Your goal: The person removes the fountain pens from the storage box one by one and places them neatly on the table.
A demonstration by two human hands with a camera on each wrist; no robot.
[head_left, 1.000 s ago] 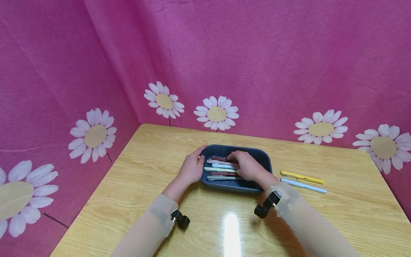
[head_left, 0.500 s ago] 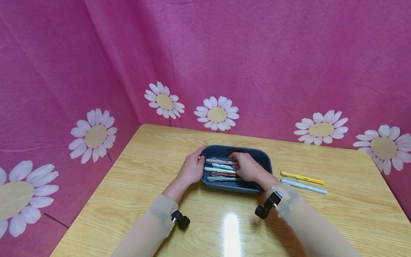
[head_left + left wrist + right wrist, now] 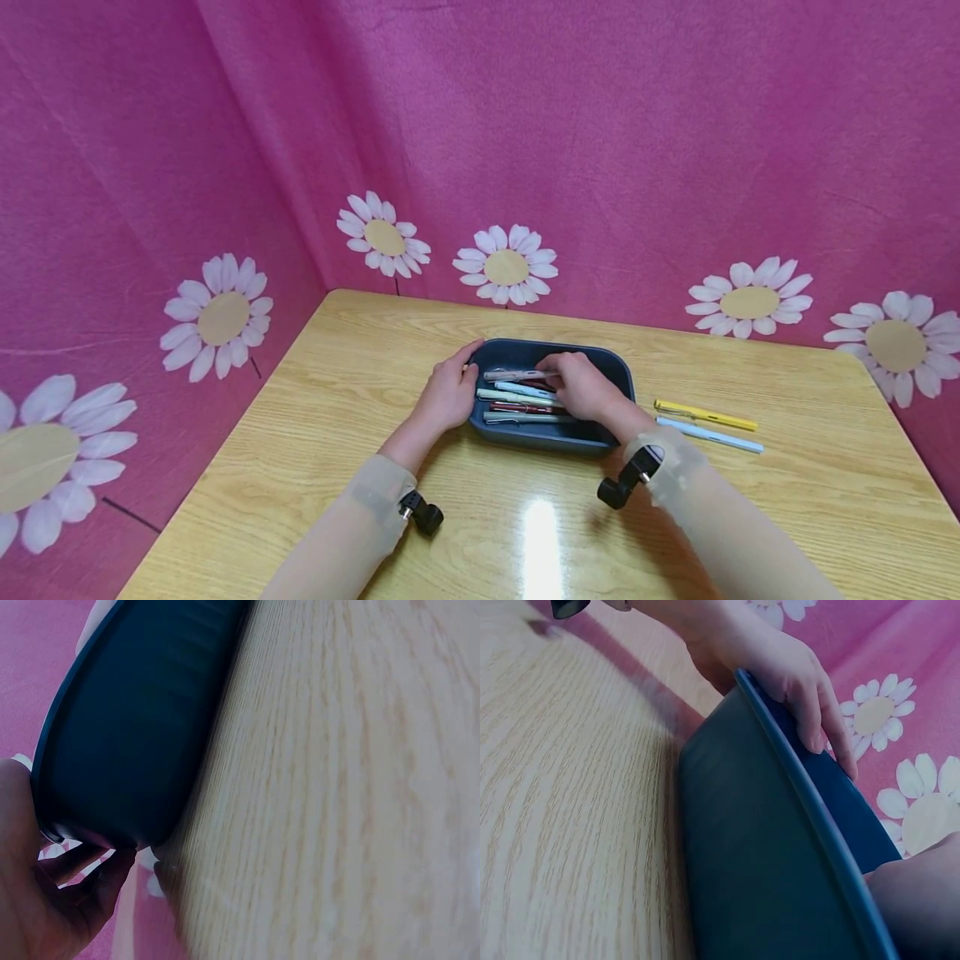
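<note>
A dark blue-grey rectangular tray (image 3: pixel 540 440) stands on the table with several capped pens lying crosswise inside. My left hand (image 3: pixel 452 390) grips its left end, thumb at the rim; the left wrist view has fingertips (image 3: pixel 120 862) against the outer wall (image 3: pixel 127 727). My right hand (image 3: pixel 585 390) reaches into the tray, fingers pinching the right part of a pale pink pen (image 3: pixel 513 376). Below that pen lie a light blue pen (image 3: pixel 517 389), a pale green pen (image 3: pixel 510 397), a dark red pen (image 3: pixel 517 408) and a grey-green pen (image 3: pixel 521 417). The hand hides their right ends.
To the right of the tray, a yellow pen (image 3: pixel 708 415) and a light blue pen (image 3: pixel 708 434) lie side by side on the wooden table (image 3: pixel 480 533). A pink cloth (image 3: pixel 600 167) with daisies hangs behind and to the left.
The pale pink pen has shifted slightly under my right fingers, and the dark red pen at the back is now mostly hidden. My right hand has moved slightly right; the left hand stays on the tray.
</note>
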